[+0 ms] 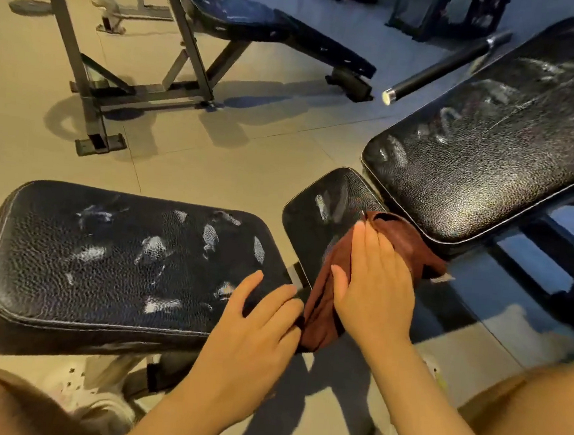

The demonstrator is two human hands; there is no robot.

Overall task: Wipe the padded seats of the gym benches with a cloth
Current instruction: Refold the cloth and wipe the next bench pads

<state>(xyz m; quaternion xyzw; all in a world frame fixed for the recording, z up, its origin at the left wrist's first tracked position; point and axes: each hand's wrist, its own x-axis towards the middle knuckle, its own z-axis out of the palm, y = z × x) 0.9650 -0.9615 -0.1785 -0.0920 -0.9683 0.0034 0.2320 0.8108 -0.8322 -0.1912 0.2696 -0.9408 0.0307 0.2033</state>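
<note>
inspector: state the pads, largest first.

me: long back pad [489, 154] at right, streaked white, its long axis running up and away from me to the right. next, the wide seat pad [117, 259] at left, also blotched white. smallest, the narrow seat pad [327, 217] between them, touching neither that i can see.

inspector: where is the cloth?

me: the brown cloth [353, 274] lies over the near right part of the narrow seat pad, its tail hanging off the near edge.

inspector: hands?

me: my right hand [372, 292] lies flat on the cloth, fingers straight, pressing, gripping nothing. my left hand [256, 331] rests by the wide seat pad's near right corner, fingers loosely spread; its fingertips meet the cloth's hanging tail, but whether they pinch it i cannot tell.

inspector: next move turns on what?

me: in my judgement, the unwiped smear lies ahead and left of the right hand, along the pad's long axis. the right hand is nearer.
</note>
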